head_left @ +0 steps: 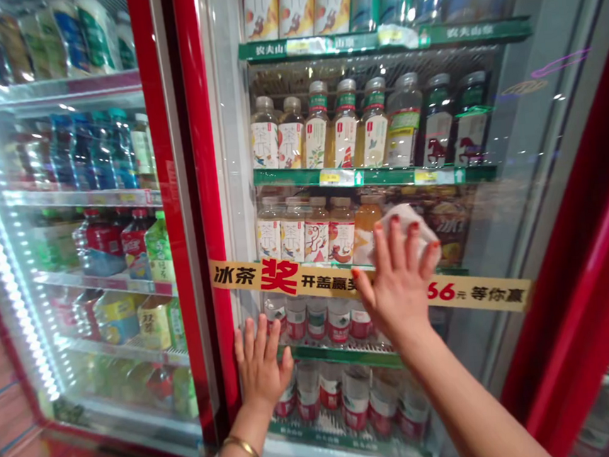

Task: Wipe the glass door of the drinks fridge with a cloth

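Head view: right hand (pixel 400 284), fingers splayed, presses a crumpled white cloth (pixel 407 228) flat against the glass door (pixel 497 240) of a red-framed drinks cooler, the cloth at center right under the fingertips, no clear long axis, held by a wide open-handed press, not a pinch. Left hand (pixel 261 360), lower center and holding nothing, lies open on the glass beside the red door post (pixel 203 159), farther from the cloth, which is up and to its right. A yellow printed paper strip (pixel 298 277) runs across the glass between the hands, with plastic tea bottles (pixel 264 136) on shelves behind.
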The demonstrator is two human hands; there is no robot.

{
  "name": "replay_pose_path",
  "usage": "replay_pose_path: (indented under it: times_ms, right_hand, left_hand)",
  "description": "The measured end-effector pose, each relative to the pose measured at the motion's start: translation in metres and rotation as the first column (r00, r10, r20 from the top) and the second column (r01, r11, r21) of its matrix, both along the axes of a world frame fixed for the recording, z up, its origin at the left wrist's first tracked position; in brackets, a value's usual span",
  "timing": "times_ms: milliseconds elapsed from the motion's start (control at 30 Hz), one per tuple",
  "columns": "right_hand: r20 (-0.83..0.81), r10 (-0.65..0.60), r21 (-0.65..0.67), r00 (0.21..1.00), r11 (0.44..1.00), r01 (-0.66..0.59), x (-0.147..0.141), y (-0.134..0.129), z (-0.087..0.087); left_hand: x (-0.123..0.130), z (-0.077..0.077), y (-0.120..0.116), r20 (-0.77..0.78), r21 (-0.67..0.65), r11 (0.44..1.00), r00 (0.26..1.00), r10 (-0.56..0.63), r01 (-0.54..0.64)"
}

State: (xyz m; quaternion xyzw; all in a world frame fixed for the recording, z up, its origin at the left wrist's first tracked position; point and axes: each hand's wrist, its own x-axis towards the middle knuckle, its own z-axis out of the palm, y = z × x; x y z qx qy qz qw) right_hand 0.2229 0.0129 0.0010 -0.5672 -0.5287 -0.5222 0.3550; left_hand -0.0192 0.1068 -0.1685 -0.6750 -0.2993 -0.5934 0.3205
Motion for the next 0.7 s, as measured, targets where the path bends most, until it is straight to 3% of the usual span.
replay_pose_path:
  times_ms: [67, 133, 200, 233, 300, 400, 467, 500, 567, 633, 700]
  right_hand:
    - [0.200, 0.096, -0.099, 0.975, 0.992, -0.077, -0.025, 0.006, -0.039]
    - [0.402, 0.259, -0.248, 0.878, 0.954, -0.168, -0.034, -0.001, -0.102]
    - [0.483, 0.359, -0.337, 0.799, 0.918, -0.209, -0.020, -0.018, -0.160]
    - [0.481, 0.364, -0.350, 0.797, 0.914, -0.206, -0.005, -0.028, -0.179]
    - [0.409, 0.279, -0.292, 0.869, 0.942, -0.165, 0.036, -0.046, -0.190]
    - [0.063, 0.033, -0.083, 0.997, 0.996, -0.027, 0.087, -0.056, -0.160]
    - [-0.217, -0.064, 0.011, 0.974, 0.998, 0.068, 0.092, -0.047, -0.142]
    - [-0.313, -0.088, 0.030, 0.946, 0.994, 0.102, 0.083, -0.041, -0.142]
    - [-0.337, -0.089, 0.019, 0.937, 0.995, 0.101, 0.049, -0.028, -0.168]
    - [-0.199, -0.038, -0.054, 0.979, 0.998, 0.028, 0.010, -0.025, -0.218]
    - [-0.006, 0.103, -0.176, 0.995, 0.979, -0.102, -0.011, -0.032, -0.270]
  left_hand:
    - [-0.001, 0.000, 0.000, -0.017, 0.001, 1.000, 1.000, 0.004, -0.004]
    - [-0.002, -0.001, 0.001, -0.020, 0.005, 1.000, 1.000, 0.008, -0.008]
    - [-0.003, -0.001, 0.001, -0.012, 0.004, 1.000, 1.000, 0.004, -0.004]
    - [-0.003, -0.002, 0.002, -0.010, 0.001, 1.000, 1.000, 0.000, 0.000]
    - [-0.003, -0.003, 0.002, -0.013, -0.004, 1.000, 1.000, -0.005, 0.005]
    - [-0.002, -0.005, 0.004, -0.013, -0.001, 1.000, 1.000, -0.006, 0.006]
    - [-0.002, -0.006, 0.005, -0.005, 0.002, 1.000, 1.000, -0.003, 0.003]
    - [-0.002, -0.007, 0.005, -0.002, 0.002, 1.000, 1.000, 0.001, -0.001]
    - [-0.002, -0.007, 0.006, -0.005, 0.010, 1.000, 1.000, 0.009, -0.009]
    - [-0.004, -0.007, 0.007, -0.018, 0.023, 1.000, 1.000, 0.013, -0.012]
    - [-0.005, -0.006, 0.007, -0.028, 0.042, 0.999, 1.000, 0.009, -0.008]
